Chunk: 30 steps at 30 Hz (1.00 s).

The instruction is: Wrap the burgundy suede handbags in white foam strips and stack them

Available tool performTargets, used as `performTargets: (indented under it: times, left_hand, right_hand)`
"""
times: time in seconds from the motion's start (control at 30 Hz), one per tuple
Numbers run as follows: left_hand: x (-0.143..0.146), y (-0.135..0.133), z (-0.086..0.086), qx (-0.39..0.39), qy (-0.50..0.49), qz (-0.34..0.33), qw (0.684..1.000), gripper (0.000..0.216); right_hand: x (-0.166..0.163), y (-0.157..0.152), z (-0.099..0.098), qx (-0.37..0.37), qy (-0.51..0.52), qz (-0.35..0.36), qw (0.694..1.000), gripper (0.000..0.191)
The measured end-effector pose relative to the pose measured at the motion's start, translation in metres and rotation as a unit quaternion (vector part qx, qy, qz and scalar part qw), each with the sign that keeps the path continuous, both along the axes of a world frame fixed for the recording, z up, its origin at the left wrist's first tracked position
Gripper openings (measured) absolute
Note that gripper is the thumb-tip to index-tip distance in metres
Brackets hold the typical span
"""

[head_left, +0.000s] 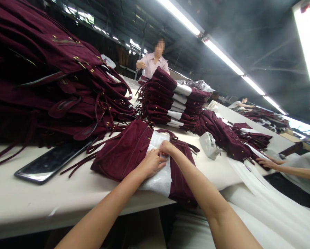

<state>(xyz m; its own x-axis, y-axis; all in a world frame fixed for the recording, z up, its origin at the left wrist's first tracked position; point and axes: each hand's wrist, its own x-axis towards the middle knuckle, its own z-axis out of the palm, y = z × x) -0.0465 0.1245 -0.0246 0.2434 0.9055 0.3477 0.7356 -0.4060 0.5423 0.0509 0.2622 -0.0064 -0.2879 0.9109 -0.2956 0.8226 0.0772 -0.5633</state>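
Paper band (157,180) is being pinched by left hand (152,162) and right hand (166,148) across a maroon bag (126,150) on the bench (27,204). Keeping it taut looks wise.

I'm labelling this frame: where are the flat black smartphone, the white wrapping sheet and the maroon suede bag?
Flat black smartphone (49,162): head view, screen centre.
White wrapping sheet (158,181): head view, lower half.
Maroon suede bag (118,154): head view, left body.

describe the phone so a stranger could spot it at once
Find the big pile of burgundy bags at the left of the table. In front of it lies the phone, the only flat, glossy black slab among soft fabric.
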Motion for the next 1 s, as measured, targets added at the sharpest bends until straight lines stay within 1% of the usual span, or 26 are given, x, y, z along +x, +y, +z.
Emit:
performTargets:
  times: [0.07, 0.17, 0.27, 0.3, 0.33, 0.37, 0.4, 0.43, 0.47, 0.5, 0.57, 0.6, 0.63, 0.67, 0.7, 0.77, 0.83, 0.9, 0.93, 1.0]
  left_hand:
    - [0.000, 0.000, 0.000, 0.003, -0.007, -0.004, 1.000, 0.025]
    - [-0.001, -0.001, 0.000, 0.010, -0.007, -0.004, 1.000, 0.024]
    - [-0.001, -0.002, 0.001, 0.009, -0.004, 0.000, 1.000, 0.023]
    - [-0.002, -0.003, 0.001, 0.009, -0.003, 0.001, 1.000, 0.023]
    - [-0.001, -0.003, 0.001, 0.010, -0.002, 0.000, 1.000, 0.023]
    - [-0.001, -0.004, 0.001, 0.011, -0.001, -0.001, 1.000, 0.024]
    - [-0.001, -0.004, 0.001, 0.012, -0.001, -0.001, 1.000, 0.024]
    - [0.000, -0.004, 0.001, 0.015, -0.002, -0.002, 1.000, 0.024]
    - [0.000, -0.004, 0.000, 0.019, -0.003, -0.001, 1.000, 0.024]
    - [0.000, -0.003, 0.000, 0.022, -0.004, 0.002, 1.000, 0.024]
    - [0.001, -0.002, -0.001, 0.029, -0.003, 0.010, 1.000, 0.023]
    - [0.001, -0.001, -0.001, 0.031, -0.002, 0.013, 0.999, 0.023]
    - [0.001, -0.001, -0.002, 0.033, -0.002, 0.015, 0.999, 0.022]
    - [0.001, 0.000, -0.002, 0.034, -0.003, 0.015, 0.999, 0.023]
    - [0.001, 0.001, -0.003, 0.035, -0.003, 0.013, 0.999, 0.023]
    - [0.000, 0.002, -0.005, 0.041, 0.000, 0.006, 0.999, 0.025]
    - [-0.001, 0.003, -0.008, 0.058, 0.008, 0.004, 0.998, 0.028]
    - [-0.004, 0.006, -0.013, 0.084, 0.017, 0.007, 0.996, 0.033]
    - [-0.006, 0.009, -0.018, 0.098, 0.019, 0.011, 0.995, 0.035]
    - [-0.012, 0.017, -0.028, 0.118, 0.029, 0.010, 0.993, 0.038]
  right_hand:
    - [0.003, -0.006, 0.002, 0.008, -0.006, 0.010, 1.000, 0.024]
    - [0.009, -0.018, 0.011, 0.013, 0.019, 0.036, 0.999, 0.032]
    - [0.024, -0.032, 0.023, 0.012, 0.068, 0.067, 0.995, 0.022]
    - [0.030, -0.036, 0.027, 0.027, 0.088, 0.068, 0.993, 0.016]
    - [0.037, -0.039, 0.029, 0.062, 0.106, 0.068, 0.990, 0.010]
    - [0.045, -0.042, 0.030, 0.114, 0.116, 0.071, 0.984, 0.004]
    - [0.052, -0.045, 0.029, 0.171, 0.117, 0.080, 0.975, 0.006]
    - [0.058, -0.049, 0.027, 0.224, 0.106, 0.100, 0.964, 0.014]
    - [0.065, -0.053, 0.025, 0.261, 0.085, 0.132, 0.952, 0.022]
    - [0.070, -0.058, 0.023, 0.277, 0.059, 0.172, 0.944, 0.027]
    - [0.080, -0.067, 0.020, 0.263, 0.028, 0.242, 0.934, 0.030]
    - [0.086, -0.071, 0.021, 0.254, 0.033, 0.260, 0.931, 0.030]
    - [0.093, -0.073, 0.024, 0.248, 0.052, 0.259, 0.932, 0.029]
    - [0.101, -0.072, 0.028, 0.248, 0.080, 0.239, 0.935, 0.029]
    - [0.112, -0.068, 0.034, 0.255, 0.110, 0.203, 0.939, 0.029]
    - [0.139, -0.048, 0.046, 0.285, 0.159, 0.105, 0.939, 0.028]
    - [0.174, -0.015, 0.059, 0.315, 0.186, -0.020, 0.931, 0.026]
    - [0.215, 0.023, 0.071, 0.323, 0.190, -0.150, 0.915, 0.028]
    - [0.237, 0.041, 0.077, 0.323, 0.182, -0.206, 0.906, 0.032]
    - [0.279, 0.073, 0.087, 0.324, 0.152, -0.295, 0.886, 0.038]
